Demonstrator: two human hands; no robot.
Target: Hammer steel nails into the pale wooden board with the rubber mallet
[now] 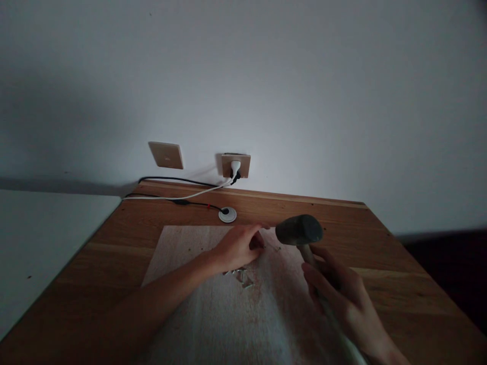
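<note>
My right hand [342,294] is wrapped round the handle of a mallet, whose dark rounded head [299,229] hangs just above a pale wooden board [213,314] lying on the desk. My left hand [239,247] rests on the board left of the mallet head, fingers pinched together on something small and thin that I cannot make out. A few small metal nails [240,276] lie loose on the board just below that hand.
The board lies on a brown wooden desk [399,263] against a pale wall. A white cable grommet [227,214] sits at the back, with black and white cables running to a wall socket [236,166]. A switch plate [166,154] is left of it. A white surface [38,238] adjoins the desk's left.
</note>
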